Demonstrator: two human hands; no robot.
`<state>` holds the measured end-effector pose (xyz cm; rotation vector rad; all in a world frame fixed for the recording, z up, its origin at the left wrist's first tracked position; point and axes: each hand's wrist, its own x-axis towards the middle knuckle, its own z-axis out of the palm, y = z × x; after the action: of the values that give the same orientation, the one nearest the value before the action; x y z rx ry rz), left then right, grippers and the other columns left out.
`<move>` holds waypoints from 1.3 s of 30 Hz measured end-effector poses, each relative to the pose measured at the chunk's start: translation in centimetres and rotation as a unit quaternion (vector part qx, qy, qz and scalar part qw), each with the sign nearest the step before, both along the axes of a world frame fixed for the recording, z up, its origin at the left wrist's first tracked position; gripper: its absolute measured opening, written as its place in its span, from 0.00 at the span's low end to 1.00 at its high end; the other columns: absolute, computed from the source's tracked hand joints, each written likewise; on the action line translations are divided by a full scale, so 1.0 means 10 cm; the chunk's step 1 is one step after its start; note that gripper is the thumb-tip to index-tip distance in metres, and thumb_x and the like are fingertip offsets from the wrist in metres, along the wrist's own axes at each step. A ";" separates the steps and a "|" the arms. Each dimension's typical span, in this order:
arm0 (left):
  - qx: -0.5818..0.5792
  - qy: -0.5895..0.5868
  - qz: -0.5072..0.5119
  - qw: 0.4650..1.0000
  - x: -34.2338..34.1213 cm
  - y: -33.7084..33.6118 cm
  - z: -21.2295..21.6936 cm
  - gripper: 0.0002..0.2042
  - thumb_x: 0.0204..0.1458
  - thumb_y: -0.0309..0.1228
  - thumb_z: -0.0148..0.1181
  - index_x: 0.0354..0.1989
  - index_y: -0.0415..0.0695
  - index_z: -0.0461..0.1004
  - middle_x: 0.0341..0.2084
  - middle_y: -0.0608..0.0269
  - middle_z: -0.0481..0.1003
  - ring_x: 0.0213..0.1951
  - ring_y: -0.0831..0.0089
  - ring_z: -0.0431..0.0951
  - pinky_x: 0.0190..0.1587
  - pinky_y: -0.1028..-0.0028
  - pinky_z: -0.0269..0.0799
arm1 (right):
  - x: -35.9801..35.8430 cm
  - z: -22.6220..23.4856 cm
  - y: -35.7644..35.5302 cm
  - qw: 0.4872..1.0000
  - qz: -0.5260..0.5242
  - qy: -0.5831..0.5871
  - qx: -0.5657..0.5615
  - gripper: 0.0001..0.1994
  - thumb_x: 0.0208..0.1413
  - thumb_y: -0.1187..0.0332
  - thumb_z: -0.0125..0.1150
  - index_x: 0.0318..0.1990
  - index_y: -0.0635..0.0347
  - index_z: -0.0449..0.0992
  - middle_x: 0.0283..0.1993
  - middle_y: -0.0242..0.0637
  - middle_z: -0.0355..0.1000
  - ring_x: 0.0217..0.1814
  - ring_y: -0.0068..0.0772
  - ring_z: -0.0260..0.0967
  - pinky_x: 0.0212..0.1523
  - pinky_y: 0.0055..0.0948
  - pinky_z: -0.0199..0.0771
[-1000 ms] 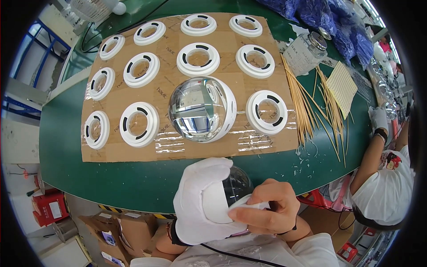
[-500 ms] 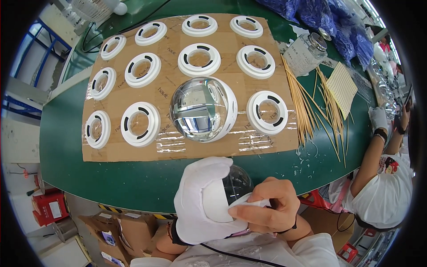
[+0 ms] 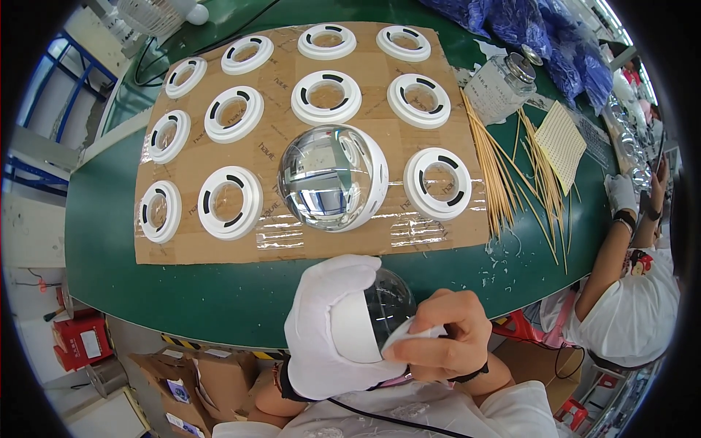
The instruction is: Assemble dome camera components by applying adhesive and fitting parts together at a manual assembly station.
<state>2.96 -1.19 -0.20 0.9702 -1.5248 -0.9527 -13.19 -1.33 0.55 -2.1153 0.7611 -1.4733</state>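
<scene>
Just nearer than the flat brown cardboard sheet [image 3: 279,102], a glossy dark dome [image 3: 388,296] (smooth, white-based) sits between both hands: gloved left hand [image 3: 310,332] curled around it, bare right hand [image 3: 456,332] pinching soft white cloth [image 3: 399,334] against it.

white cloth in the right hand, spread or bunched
Bunched: the white cloth shows as a small creased piece, pinched between thumb and fingers of the right hand.

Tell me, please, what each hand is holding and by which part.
The gloved left hand holds a clear-domed ball by its white part; the right hand pinches a white cloth-like piece, by which part is unclear.
</scene>
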 end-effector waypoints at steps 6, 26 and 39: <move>-0.001 0.007 0.001 1.000 0.02 0.00 -0.01 0.35 0.26 0.32 0.76 0.48 0.40 0.66 0.45 0.48 0.70 0.45 0.59 0.73 0.46 0.69 0.70 | -0.04 0.03 0.02 1.000 0.003 0.017 0.021 0.18 0.26 0.80 0.63 0.33 0.57 0.82 0.33 0.35 0.65 0.20 0.26 0.63 0.18 0.21 0.64; 0.009 0.023 -0.002 1.000 0.02 0.00 -0.05 0.36 0.27 0.34 0.77 0.48 0.40 0.66 0.46 0.49 0.70 0.47 0.59 0.72 0.50 0.67 0.66 | -0.05 0.01 0.10 0.999 0.010 0.050 0.003 0.15 0.29 0.77 0.70 0.32 0.53 0.81 0.35 0.34 0.64 0.24 0.29 0.65 0.24 0.22 0.65; 0.007 0.004 0.016 1.000 0.00 0.00 -0.04 0.36 0.26 0.34 0.77 0.48 0.40 0.66 0.46 0.50 0.71 0.47 0.60 0.72 0.50 0.67 0.66 | -0.02 0.03 0.12 0.997 -0.041 0.066 0.005 0.16 0.28 0.77 0.71 0.31 0.52 0.81 0.35 0.34 0.64 0.24 0.29 0.65 0.26 0.23 0.67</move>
<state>2.93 -1.15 -0.60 0.9958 -1.4939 -0.9445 -13.44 -0.09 0.84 -2.2152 0.9130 -1.3768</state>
